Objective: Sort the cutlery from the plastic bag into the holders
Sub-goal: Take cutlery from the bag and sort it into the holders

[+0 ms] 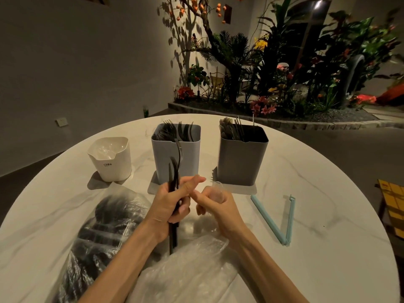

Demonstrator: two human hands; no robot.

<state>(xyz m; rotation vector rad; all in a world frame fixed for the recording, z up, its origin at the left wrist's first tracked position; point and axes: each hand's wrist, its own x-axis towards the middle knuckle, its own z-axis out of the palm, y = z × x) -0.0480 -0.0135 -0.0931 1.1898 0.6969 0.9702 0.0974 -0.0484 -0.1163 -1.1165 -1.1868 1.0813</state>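
My left hand [172, 202] grips a few black plastic forks [175, 169], tines up, in front of the light blue-grey holder [175, 162], which is full of black forks. My right hand [218, 204] holds a clear plastic spoon [217, 189] just beside it. The dark grey holder [240, 158] to the right contains knives. At the left stands a white holder [111, 160] with clear cutlery inside. The plastic bag [100, 237] with black cutlery lies at the near left.
A second crumpled clear bag [185, 270] lies under my forearms. An open light-blue bag clip [275, 219] rests on the round white marble table [317, 193] at the right. A chair with a yellow cushion [393, 206] stands beyond the right edge.
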